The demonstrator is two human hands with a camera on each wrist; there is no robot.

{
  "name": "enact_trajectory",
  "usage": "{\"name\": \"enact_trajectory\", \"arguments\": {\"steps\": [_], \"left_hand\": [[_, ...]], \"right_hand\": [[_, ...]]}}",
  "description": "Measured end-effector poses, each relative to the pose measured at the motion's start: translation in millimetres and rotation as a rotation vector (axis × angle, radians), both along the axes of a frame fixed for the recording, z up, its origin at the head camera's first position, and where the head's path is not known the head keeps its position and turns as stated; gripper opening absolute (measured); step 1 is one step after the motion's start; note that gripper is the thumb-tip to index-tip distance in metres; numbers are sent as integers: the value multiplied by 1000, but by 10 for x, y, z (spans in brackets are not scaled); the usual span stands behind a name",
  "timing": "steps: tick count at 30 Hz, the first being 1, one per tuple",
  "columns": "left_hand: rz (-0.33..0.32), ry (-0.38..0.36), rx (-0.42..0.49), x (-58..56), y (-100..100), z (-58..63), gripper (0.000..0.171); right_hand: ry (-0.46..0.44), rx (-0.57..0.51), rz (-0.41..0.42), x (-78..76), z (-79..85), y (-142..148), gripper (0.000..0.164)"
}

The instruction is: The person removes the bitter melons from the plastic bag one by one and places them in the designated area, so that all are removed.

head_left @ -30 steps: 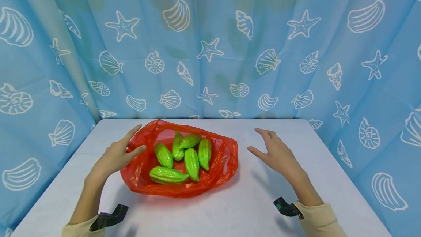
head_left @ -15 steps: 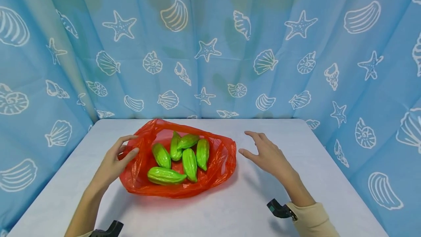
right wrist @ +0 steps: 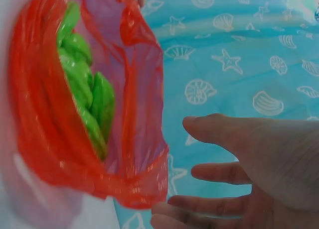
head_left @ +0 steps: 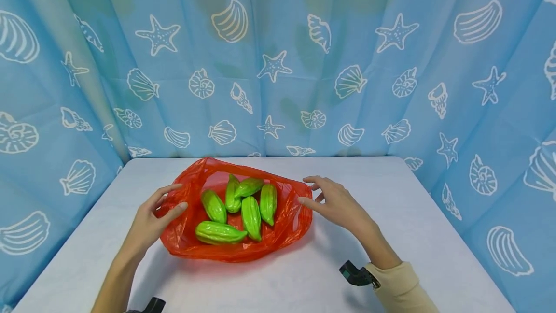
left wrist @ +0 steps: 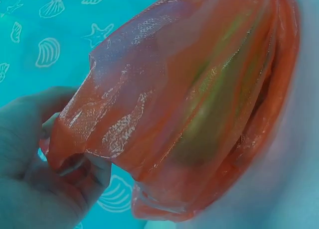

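A red plastic bag (head_left: 182, 240) lies with its mouth spread wide on the table. Inside sit several shiny green, ridged, pointed fruits (head_left: 251, 217), whose exact kind I cannot tell. My left hand (head_left: 147, 219) is at the bag's left side, thumb and index finger apart; in the left wrist view a corner of red film (left wrist: 75, 134) lies between thumb and fingers. At the opposite side, my right hand (head_left: 336, 204) has its fingertips at the right rim, thumb and fingers spread. The right wrist view shows its fingertips right by the film, without a clear grip.
A white table (head_left: 260, 289) carries the bag, with table surface showing to the right and in front. A blue curtain (head_left: 278, 100) with white shells and starfish hangs behind and at both sides. Black wrist devices (head_left: 358, 273) sit near my cuffs.
My left hand's fingers have drawn in around the bag's left edge. My right hand has moved left, from beside the bag to its right rim. The fruits stay put in the bag.
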State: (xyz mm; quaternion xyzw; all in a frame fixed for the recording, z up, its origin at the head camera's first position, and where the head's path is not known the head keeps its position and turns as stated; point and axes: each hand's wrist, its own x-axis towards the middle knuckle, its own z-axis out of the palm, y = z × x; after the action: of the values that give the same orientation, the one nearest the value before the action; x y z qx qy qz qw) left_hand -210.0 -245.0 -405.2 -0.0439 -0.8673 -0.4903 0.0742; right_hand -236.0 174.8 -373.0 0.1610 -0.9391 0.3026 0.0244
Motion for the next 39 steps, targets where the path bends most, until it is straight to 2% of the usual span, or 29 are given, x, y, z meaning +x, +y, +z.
{"name": "enact_trajectory", "arguments": {"steps": [4, 7, 10, 12, 23, 29, 31, 33, 34, 39], "left_hand": [[-4, 6, 16, 5, 31, -27, 58], [6, 49, 52, 17, 69, -68, 54], [19, 78, 120, 24, 116, -103, 50], [19, 72, 171, 19, 145, -115, 49], [15, -74, 347, -65, 272, -128, 56], [-30, -155, 551, -92, 320, -98, 59], [-44, -179, 591, -95, 334, -87, 60], [-53, -185, 564, -98, 335, -83, 59], [-59, -180, 519, -98, 328, -82, 59], [-120, -109, 184, -103, 247, -83, 54]], "right_hand": [[-6, -26, 68, -7, 51, -99, 53], [-16, -40, 97, -2, 73, -166, 49], [-16, -50, 108, -6, 83, -217, 45], [-11, -54, 113, -14, 90, -245, 44], [-35, -81, 136, -81, 89, -392, 42], [-126, -95, 150, -156, -4, -489, 47], [-145, -92, 145, -182, -38, -519, 47], [-155, -86, 134, -216, -80, -543, 49], [-159, -80, 128, -232, -96, -555, 51], [-172, -64, 110, -322, -168, -612, 55]]}}
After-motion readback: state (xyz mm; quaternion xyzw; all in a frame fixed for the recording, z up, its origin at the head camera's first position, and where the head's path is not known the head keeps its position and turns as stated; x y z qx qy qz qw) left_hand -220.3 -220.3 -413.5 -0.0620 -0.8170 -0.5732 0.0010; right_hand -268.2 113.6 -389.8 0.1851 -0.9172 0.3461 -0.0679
